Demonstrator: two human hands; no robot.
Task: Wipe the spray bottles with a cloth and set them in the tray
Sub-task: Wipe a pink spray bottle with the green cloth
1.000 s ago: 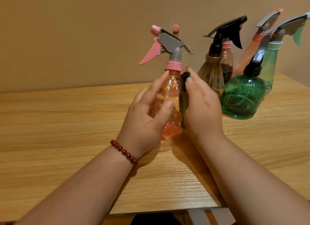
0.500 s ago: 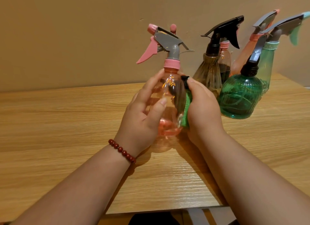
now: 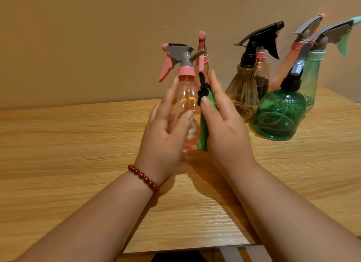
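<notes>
My left hand (image 3: 166, 130) holds the pink bottle (image 3: 185, 97) loosely at mid-bench (image 3: 78, 144), fingers nearly straight. My right hand (image 3: 224, 130) thumb-pins the green cloth (image 3: 203, 138) against the bottle's 3 o'clock side. With so slack a grip, a firm wipe could tip it into the other bottles (image 3: 279, 113) at 2 o'clock.

No text, label or number is legible.

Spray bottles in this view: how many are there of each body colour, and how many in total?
Pink spray bottles: 4
Green spray bottles: 2
Brown spray bottle: 1
Total: 7
</notes>
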